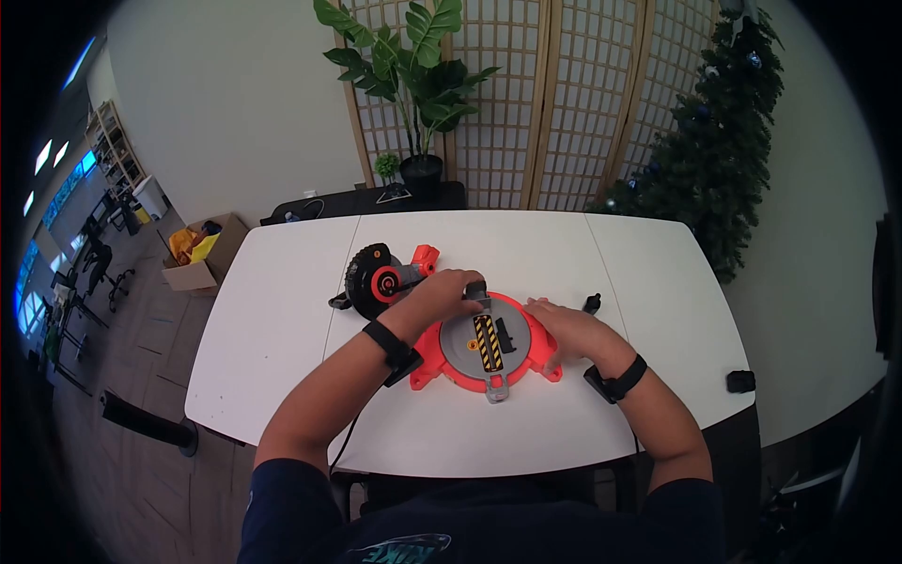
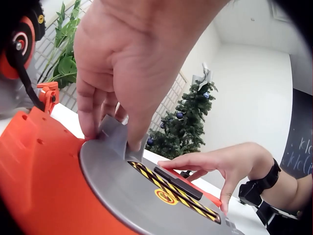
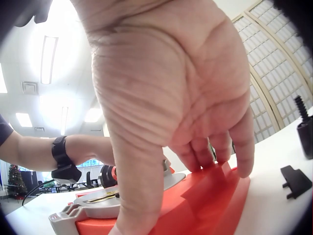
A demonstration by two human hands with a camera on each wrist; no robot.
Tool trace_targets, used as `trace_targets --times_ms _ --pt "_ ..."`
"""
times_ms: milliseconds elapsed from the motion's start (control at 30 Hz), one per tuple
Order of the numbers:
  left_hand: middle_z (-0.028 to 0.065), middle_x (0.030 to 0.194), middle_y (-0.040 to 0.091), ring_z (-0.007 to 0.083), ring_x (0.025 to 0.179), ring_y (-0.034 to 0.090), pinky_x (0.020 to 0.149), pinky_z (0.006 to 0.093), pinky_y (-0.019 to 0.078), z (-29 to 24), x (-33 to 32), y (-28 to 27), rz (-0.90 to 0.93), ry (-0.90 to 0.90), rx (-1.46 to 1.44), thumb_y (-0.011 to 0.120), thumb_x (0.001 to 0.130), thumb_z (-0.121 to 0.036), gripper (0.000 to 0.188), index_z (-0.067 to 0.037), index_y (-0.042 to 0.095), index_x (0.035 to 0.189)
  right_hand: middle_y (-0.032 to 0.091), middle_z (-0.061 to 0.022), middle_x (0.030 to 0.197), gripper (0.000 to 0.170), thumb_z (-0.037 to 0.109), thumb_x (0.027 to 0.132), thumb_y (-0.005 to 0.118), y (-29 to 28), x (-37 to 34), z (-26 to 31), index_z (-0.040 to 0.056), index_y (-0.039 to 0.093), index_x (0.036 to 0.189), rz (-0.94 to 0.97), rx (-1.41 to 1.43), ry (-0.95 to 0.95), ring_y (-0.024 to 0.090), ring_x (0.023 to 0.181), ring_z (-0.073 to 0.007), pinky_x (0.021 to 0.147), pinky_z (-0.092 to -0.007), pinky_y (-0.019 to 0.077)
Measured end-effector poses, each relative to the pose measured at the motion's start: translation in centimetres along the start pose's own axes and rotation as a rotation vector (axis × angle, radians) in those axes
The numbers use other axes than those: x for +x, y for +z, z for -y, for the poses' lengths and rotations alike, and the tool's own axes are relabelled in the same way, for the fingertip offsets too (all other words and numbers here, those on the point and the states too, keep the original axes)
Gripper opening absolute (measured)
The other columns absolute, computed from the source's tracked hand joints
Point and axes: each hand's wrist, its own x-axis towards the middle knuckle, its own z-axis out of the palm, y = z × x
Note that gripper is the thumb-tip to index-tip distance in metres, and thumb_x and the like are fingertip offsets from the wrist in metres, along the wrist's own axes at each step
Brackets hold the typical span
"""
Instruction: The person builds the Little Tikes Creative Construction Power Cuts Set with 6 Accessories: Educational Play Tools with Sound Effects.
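Note:
A toy mitre saw's orange base (image 1: 428, 359) lies on the white table. Set into it is a round grey turntable (image 1: 458, 340) with a black-and-yellow striped strip (image 2: 176, 193) and a slim black piece (image 1: 505, 335). My left hand (image 1: 440, 299) reaches over the far side and pinches the upright grey bracket (image 2: 113, 137) between thumb and fingers. My right hand (image 1: 575, 335) grips the base's right side, its fingers at the far edge and its thumb near the front, as the right wrist view shows. The saw head (image 1: 371, 282) with its black toothed disc stands left of the base.
Right of the base lie a black threaded part (image 3: 305, 129) and a small black clip (image 3: 296, 182). A black block (image 1: 740, 381) sits at the table's right edge. An open cardboard box (image 1: 205, 263) stands beyond the left edge. Behind are a potted plant (image 1: 421, 169) and a folding screen (image 1: 507, 103).

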Motion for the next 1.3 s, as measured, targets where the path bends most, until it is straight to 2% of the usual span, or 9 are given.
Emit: trace_targets --times_ms 267,333,667,767,833,867,933,1033,1300 --pt "0.0162 0.118 0.070 0.0342 0.110 0.067 0.095 0.0420 0.0525 -0.4 0.2 0.4 -0.015 0.056 0.016 0.075 0.088 -0.030 0.050 -0.010 0.062 0.132 0.040 -0.0187 0.156 0.117 0.021 0.051 0.097 -0.7 0.0 0.7 0.0020 0.036 0.149 0.034 0.015 0.031 0.037 0.146 -0.0351 0.115 -0.0383 0.0414" --pt "0.0166 0.127 0.067 0.0334 0.113 0.066 0.097 0.0407 0.0520 -0.8 0.1 0.1 0.053 0.001 0.018 0.073 0.091 -0.030 0.054 -0.010 0.057 0.139 0.039 -0.0186 0.157 0.117 0.021 0.051 0.097 -0.7 -0.1 0.8 0.0021 0.036 0.149 0.052 0.015 0.041 0.037 0.146 -0.0351 0.115 -0.0384 0.0412" --pt "0.0149 0.125 0.067 0.0338 0.113 0.066 0.095 0.0432 0.0524 -0.3 0.1 1.3 -0.006 0.025 0.008 0.071 0.091 -0.030 0.051 -0.012 0.057 0.137 0.039 -0.0176 0.158 0.119 0.024 0.050 0.097 -0.4 0.0 0.6 0.0017 0.036 0.150 0.039 -0.034 0.063 0.035 0.148 -0.0330 0.115 -0.0388 0.0411" --pt "0.0125 0.135 0.062 0.0322 0.118 0.064 0.098 0.0424 0.0512 0.1 -0.1 1.5 0.018 0.006 0.043 0.071 0.091 -0.030 0.058 -0.014 0.051 0.144 0.039 -0.0174 0.157 0.119 0.024 0.050 0.097 -0.3 0.0 0.6 0.0018 0.036 0.149 0.033 -0.038 0.064 0.035 0.148 -0.0327 0.115 -0.0386 0.0414" --pt "0.0170 0.144 0.055 0.0322 0.125 0.060 0.105 0.0410 0.0488 0.0 -0.5 0.8 0.111 0.033 0.043 0.073 0.091 -0.032 0.078 -0.013 0.034 0.156 0.039 -0.0173 0.157 0.119 0.024 0.050 0.097 -0.3 0.0 0.6 0.0020 0.037 0.149 0.030 -0.042 0.062 0.035 0.148 -0.0324 0.114 -0.0385 0.0416" --pt "0.0170 0.144 0.055 0.0322 0.125 0.060 0.105 0.0410 0.0488 -0.4 -0.7 0.3 0.111 0.032 0.043 0.073 0.091 -0.032 0.078 -0.013 0.034 0.156 0.039 -0.0172 0.157 0.119 0.024 0.050 0.097 -0.3 0.0 0.6 0.0023 0.036 0.150 0.029 -0.038 0.061 0.036 0.148 -0.0322 0.114 -0.0384 0.0418" --pt "0.0214 0.146 0.053 0.0343 0.130 0.056 0.109 0.0405 0.0450 -1.2 -1.4 -0.7 0.264 -0.068 -0.015 0.078 0.085 -0.039 0.100 -0.008 0.019 0.160 0.040 -0.0171 0.157 0.119 0.024 0.050 0.097 -0.5 -0.1 0.7 0.0027 0.036 0.150 0.027 -0.033 0.059 0.036 0.147 -0.0321 0.114 -0.0383 0.0421" --pt "0.0247 0.150 0.047 0.0369 0.135 0.051 0.112 0.0414 0.0418 -0.7 -1.9 -0.4 0.260 -0.102 -0.107 0.084 0.078 -0.046 0.119 -0.003 0.010 0.161 0.040 -0.0169 0.157 0.119 0.024 0.050 0.097 -0.6 -0.2 0.8 0.0032 0.036 0.150 0.039 -0.024 0.074 0.037 0.147 -0.0319 0.113 -0.0384 0.0427" --pt "0.0218 0.162 0.024 0.0366 0.152 0.023 0.122 0.0465 0.0292 -0.5 -4.8 -0.4 0.357 -0.087 0.156 0.094 0.056 -0.054 0.139 -0.002 0.017 0.159 0.043 -0.0165 0.155 0.118 0.027 0.050 0.098 -0.6 -0.2 0.5 0.0040 0.038 0.149 0.015 -0.023 0.061 0.040 0.145 -0.0322 0.111 -0.0379 0.0443"
